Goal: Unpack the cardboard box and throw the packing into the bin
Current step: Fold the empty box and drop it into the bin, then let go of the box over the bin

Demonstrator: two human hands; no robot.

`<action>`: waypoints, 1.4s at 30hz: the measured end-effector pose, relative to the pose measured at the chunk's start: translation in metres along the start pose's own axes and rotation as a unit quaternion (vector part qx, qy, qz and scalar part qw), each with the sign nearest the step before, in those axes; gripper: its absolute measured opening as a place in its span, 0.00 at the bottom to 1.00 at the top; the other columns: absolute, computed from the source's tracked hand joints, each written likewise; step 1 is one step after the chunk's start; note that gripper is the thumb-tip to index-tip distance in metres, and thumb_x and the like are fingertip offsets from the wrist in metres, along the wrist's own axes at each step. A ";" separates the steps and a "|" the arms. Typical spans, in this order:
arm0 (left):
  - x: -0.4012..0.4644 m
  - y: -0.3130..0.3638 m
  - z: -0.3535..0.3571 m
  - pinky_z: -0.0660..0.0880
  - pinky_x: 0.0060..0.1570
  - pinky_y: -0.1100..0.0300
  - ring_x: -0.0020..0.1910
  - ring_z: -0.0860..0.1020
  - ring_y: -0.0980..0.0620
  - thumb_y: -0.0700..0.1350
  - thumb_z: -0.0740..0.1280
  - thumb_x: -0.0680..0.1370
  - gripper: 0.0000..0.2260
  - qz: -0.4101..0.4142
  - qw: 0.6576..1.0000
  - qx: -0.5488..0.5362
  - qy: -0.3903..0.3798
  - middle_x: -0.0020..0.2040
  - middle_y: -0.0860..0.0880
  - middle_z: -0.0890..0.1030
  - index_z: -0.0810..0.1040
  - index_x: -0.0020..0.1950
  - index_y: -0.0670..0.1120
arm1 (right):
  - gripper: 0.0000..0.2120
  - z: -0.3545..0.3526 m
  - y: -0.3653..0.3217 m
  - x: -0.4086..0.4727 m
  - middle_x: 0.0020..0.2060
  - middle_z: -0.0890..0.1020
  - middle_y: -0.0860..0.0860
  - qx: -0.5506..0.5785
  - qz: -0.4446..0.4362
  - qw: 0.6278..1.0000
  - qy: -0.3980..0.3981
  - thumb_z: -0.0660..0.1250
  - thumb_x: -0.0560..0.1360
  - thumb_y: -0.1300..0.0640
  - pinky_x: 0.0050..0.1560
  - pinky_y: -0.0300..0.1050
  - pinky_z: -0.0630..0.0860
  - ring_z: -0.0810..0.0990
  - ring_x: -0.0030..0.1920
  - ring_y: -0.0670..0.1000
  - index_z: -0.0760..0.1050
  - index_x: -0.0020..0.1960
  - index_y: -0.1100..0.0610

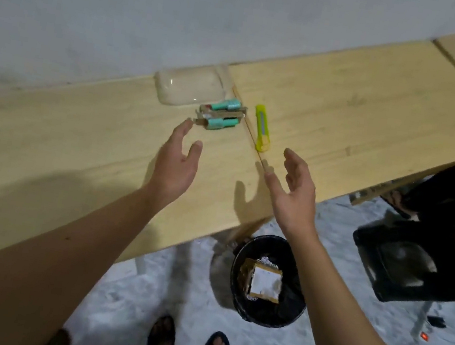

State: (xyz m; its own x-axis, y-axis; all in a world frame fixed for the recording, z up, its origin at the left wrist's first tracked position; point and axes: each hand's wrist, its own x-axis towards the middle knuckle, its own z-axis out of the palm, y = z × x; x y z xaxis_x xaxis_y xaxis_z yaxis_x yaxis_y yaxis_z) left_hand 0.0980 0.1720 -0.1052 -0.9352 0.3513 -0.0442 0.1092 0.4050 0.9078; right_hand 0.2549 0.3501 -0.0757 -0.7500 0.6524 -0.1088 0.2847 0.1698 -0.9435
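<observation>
You have 1 view, from the camera on your head. It looks forward and steeply down, tilted so the wooden table (336,100) slants up to the right. Your forearms enter from the bottom edge, close to the lens. The bin (238,266) on the floor sits below, lower centre.

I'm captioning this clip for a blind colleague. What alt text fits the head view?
Two open, empty hands, left hand and right hand, reach over a wooden table holding teal tools, a clear plastic cover and a yellow knife. A cardboard box lies in the black bin below.
</observation>
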 end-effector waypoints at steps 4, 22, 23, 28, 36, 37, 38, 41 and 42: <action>0.018 -0.040 -0.050 0.62 0.60 0.85 0.81 0.67 0.45 0.42 0.65 0.86 0.25 0.024 0.998 0.062 0.017 0.82 0.42 0.68 0.65 0.83 0.43 | 0.27 0.050 -0.013 0.038 0.73 0.74 0.44 -0.078 -0.063 0.994 -0.052 0.73 0.78 0.54 0.72 0.38 0.65 0.70 0.72 0.42 0.70 0.75 0.49; 0.045 -0.112 -0.075 0.49 0.85 0.45 0.85 0.55 0.38 0.49 0.58 0.82 0.30 0.138 0.924 0.354 -0.028 0.83 0.34 0.60 0.64 0.81 0.34 | 0.35 0.104 -0.009 0.180 0.69 0.70 0.56 -0.402 -0.225 0.865 -0.198 0.78 0.70 0.47 0.68 0.58 0.72 0.73 0.65 0.62 0.73 0.75 0.53; 0.045 -0.112 -0.075 0.50 0.85 0.45 0.85 0.56 0.38 0.49 0.58 0.82 0.29 0.141 0.924 0.355 -0.023 0.83 0.34 0.61 0.64 0.80 0.34 | 0.35 0.104 -0.011 0.182 0.68 0.71 0.56 -0.415 -0.227 0.856 -0.211 0.77 0.70 0.46 0.67 0.58 0.72 0.72 0.64 0.61 0.73 0.75 0.51; 0.044 -0.112 -0.072 0.52 0.84 0.44 0.85 0.57 0.39 0.49 0.57 0.82 0.29 0.156 0.920 0.359 -0.002 0.83 0.35 0.63 0.66 0.79 0.34 | 0.34 0.105 -0.015 0.187 0.61 0.77 0.52 -0.426 -0.224 0.845 -0.234 0.77 0.70 0.42 0.59 0.53 0.74 0.74 0.61 0.57 0.73 0.72 0.50; 0.044 -0.112 -0.073 0.54 0.84 0.44 0.85 0.57 0.40 0.48 0.58 0.82 0.28 0.165 0.917 0.364 0.004 0.83 0.35 0.63 0.65 0.80 0.35 | 0.32 0.109 -0.016 0.179 0.56 0.78 0.48 -0.405 -0.253 0.849 -0.227 0.79 0.64 0.45 0.49 0.44 0.69 0.75 0.57 0.52 0.77 0.66 0.52; 0.044 -0.112 -0.073 0.55 0.84 0.43 0.85 0.57 0.39 0.48 0.58 0.82 0.28 0.169 0.914 0.368 0.004 0.83 0.35 0.63 0.66 0.80 0.34 | 0.33 0.110 -0.017 0.177 0.56 0.78 0.48 -0.400 -0.256 0.848 -0.234 0.79 0.63 0.46 0.49 0.45 0.70 0.76 0.57 0.53 0.77 0.65 0.52; 0.044 -0.112 -0.073 0.56 0.83 0.43 0.85 0.58 0.39 0.47 0.58 0.82 0.28 0.171 0.912 0.372 0.004 0.82 0.35 0.63 0.66 0.79 0.34 | 0.33 0.110 -0.018 0.175 0.56 0.79 0.48 -0.393 -0.259 0.849 -0.241 0.79 0.63 0.45 0.49 0.45 0.71 0.76 0.57 0.53 0.77 0.65 0.53; 0.045 -0.111 -0.075 0.56 0.83 0.43 0.85 0.58 0.39 0.47 0.59 0.82 0.28 0.163 0.913 0.374 -0.001 0.82 0.35 0.63 0.66 0.79 0.34 | 0.31 0.108 -0.032 0.172 0.55 0.78 0.47 -0.357 -0.279 0.858 -0.242 0.77 0.63 0.45 0.49 0.45 0.72 0.76 0.55 0.50 0.78 0.63 0.51; 0.045 -0.110 -0.075 0.56 0.83 0.43 0.85 0.59 0.39 0.47 0.59 0.82 0.28 0.159 0.914 0.373 -0.002 0.82 0.35 0.64 0.66 0.79 0.34 | 0.30 0.108 -0.041 0.173 0.55 0.78 0.46 -0.343 -0.292 0.860 -0.239 0.77 0.63 0.45 0.49 0.45 0.73 0.75 0.55 0.49 0.78 0.63 0.50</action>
State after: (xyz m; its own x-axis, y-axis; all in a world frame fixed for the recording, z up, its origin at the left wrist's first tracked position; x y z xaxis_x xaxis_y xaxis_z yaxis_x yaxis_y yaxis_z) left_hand 0.0186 0.0803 -0.1756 -0.8152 0.5539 0.1691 0.5759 0.7442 0.3384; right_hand 0.0490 0.3766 -0.0898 -0.9978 -0.0430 0.0504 -0.0623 0.8685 -0.4918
